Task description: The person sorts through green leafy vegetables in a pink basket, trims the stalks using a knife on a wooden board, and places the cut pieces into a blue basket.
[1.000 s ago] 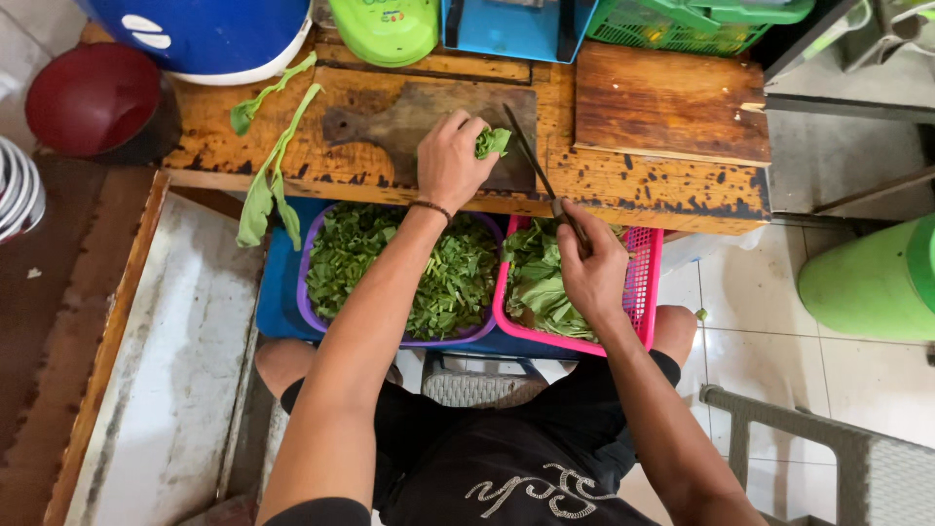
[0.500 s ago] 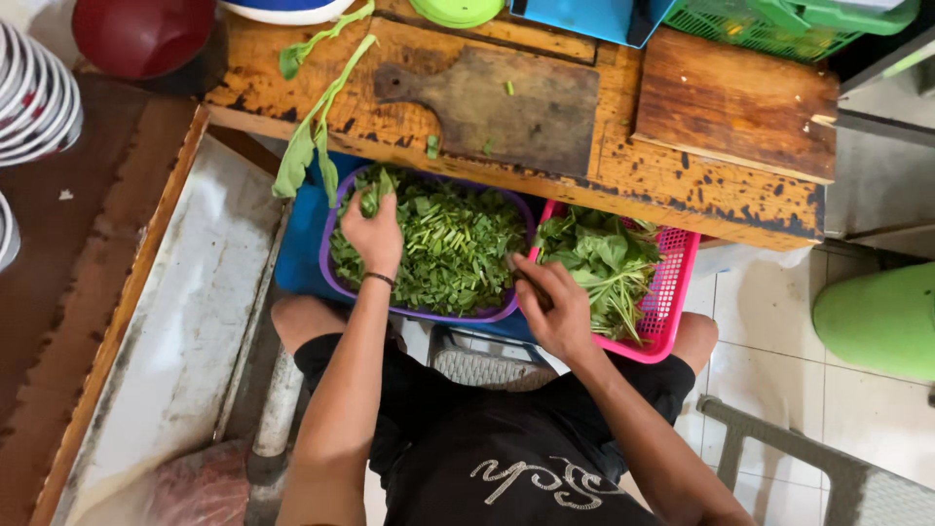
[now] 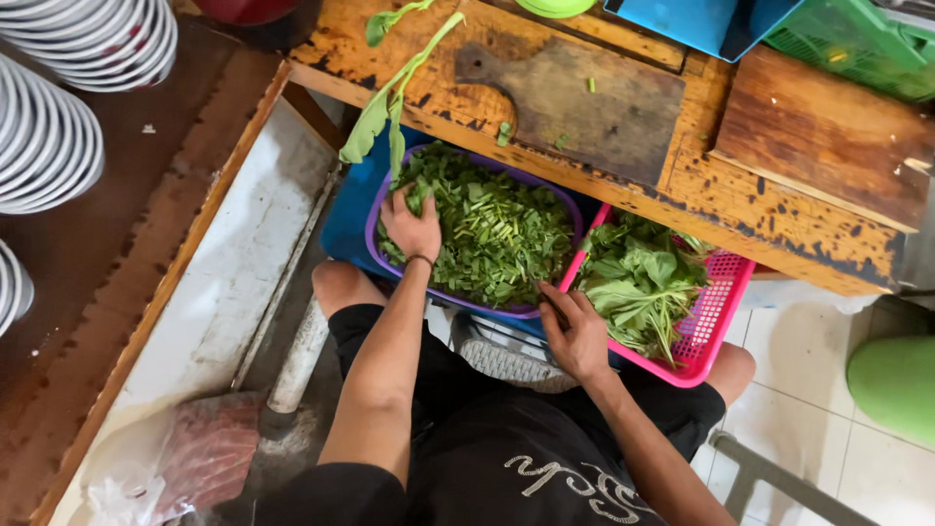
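Our left hand (image 3: 413, 226) pressed into chopped greens (image 3: 492, 234) in the purple basin (image 3: 375, 219), grip loosely curled (fingers buried), right hand (image 3: 577, 336) closed at the basin's near rim, contents unclear, pink basket (image 3: 721, 312) right, under the desk (image 3: 779, 219).

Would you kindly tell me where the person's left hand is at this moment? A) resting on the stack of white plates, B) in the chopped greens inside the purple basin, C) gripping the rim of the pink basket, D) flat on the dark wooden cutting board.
B: the left hand is pressed into the chopped greens that fill the purple basin, while the cutting board above it is bare of hands.
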